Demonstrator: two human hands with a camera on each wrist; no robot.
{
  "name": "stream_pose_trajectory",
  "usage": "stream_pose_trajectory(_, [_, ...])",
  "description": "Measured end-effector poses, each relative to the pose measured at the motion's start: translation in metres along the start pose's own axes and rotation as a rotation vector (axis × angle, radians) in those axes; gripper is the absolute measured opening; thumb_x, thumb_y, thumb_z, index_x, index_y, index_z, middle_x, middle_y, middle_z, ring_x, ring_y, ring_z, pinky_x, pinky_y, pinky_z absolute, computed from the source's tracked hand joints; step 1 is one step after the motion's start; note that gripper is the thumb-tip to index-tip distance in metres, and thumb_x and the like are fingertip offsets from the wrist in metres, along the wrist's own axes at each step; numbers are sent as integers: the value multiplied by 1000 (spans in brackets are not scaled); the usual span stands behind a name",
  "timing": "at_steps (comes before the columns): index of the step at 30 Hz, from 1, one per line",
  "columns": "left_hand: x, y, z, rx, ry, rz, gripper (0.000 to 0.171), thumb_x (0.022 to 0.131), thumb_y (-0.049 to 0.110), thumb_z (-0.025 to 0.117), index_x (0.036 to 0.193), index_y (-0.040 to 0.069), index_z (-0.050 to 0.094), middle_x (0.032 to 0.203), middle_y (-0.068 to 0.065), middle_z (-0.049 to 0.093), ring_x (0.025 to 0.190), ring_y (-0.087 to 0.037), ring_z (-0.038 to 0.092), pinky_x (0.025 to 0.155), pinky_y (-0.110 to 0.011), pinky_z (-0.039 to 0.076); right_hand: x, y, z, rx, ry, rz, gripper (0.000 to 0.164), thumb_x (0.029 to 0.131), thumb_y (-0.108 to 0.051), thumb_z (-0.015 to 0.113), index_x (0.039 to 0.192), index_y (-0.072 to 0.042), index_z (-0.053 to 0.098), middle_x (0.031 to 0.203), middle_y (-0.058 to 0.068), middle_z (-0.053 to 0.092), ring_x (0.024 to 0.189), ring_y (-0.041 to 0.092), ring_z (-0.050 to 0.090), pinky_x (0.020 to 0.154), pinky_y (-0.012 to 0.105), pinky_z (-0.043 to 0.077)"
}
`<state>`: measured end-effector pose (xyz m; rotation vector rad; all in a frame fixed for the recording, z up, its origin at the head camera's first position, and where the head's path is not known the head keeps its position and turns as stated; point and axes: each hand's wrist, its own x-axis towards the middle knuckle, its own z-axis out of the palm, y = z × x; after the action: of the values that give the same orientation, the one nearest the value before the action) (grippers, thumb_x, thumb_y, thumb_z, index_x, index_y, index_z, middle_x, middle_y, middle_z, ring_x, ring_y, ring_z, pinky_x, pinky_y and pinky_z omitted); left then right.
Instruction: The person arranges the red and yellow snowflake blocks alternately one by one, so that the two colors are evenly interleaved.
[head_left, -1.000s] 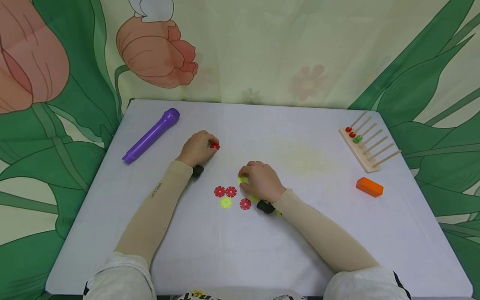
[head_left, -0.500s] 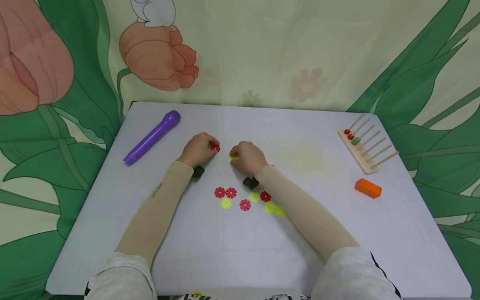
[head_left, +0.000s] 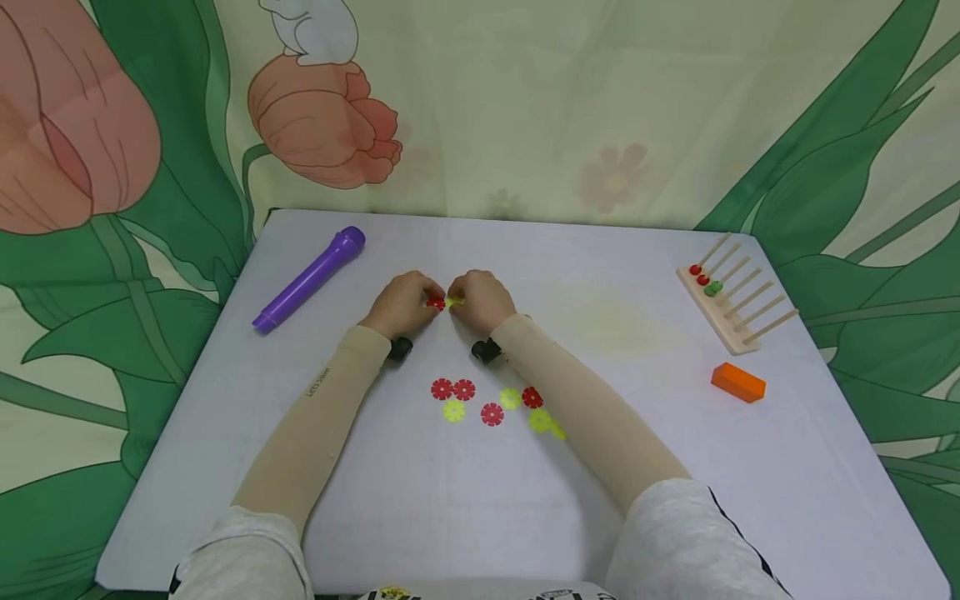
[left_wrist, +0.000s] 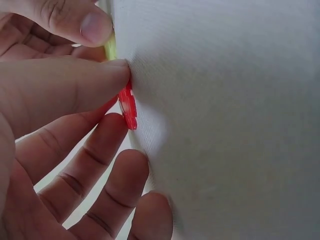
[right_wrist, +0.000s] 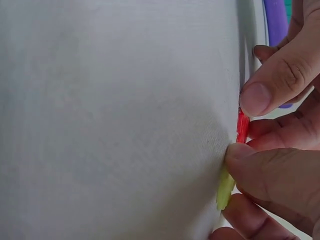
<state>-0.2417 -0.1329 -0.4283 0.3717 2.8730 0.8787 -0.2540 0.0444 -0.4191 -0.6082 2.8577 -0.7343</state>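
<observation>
Head view, hands: left hand [head_left: 400, 307] and right hand [head_left: 482, 302] nearly meet over the worktop [head_left: 420, 517], nearer its back edge than its front.
Head view, loose discs: loose red discs [head_left: 492, 414] and loose yellow discs [head_left: 510, 399] lie between hands and front edge.
Head view, surroundings: peg rack [head_left: 720, 312] by the right back corner, orange block [head_left: 738, 382] near the right edge.
Left wrist view, red disc: the left fingers pinch the red disc [left_wrist: 128, 107], seen nearly edge-on.
Right wrist view, yellow disc: the right fingers pinch the yellow disc [right_wrist: 226, 189] against the red one; the thumb hides whether they interlock.
Right wrist view, risk: misaligned notches could make them skid apart; pressing hard on such slim rims could flip one loose.
</observation>
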Motion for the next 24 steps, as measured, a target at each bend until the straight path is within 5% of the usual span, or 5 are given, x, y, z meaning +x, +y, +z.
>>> stream_pose_trajectory(5, [0,3,-1,8,-10,-6,28,92,9,73,119,6,76,124,-14,69,115,-30,63,107,-48,51,1,7,1,63,-2,0,24,96,-14,73,118,-7,77,118,9,76,114,25,68,103,41,54])
stream_pose_trajectory(12, [4,11,2,69,-17,6,33,89,9,73,122,7,75,127,-14,68,120,-33,58,104,-51,50,-11,22,-5,257,-8,6,21,99,-15,69,118,-6,74,116,10,74,97,24,67,85,35,57])
stream_pose_trajectory(24, [17,26,9,74,-31,21,32,91,20,80,121,11,76,118,-10,73,110,-30,59,96,-47,48,-67,37,-15,334,-187,-36,13,98,-21,70,108,-16,77,96,0,75,78,14,63,75,25,48])
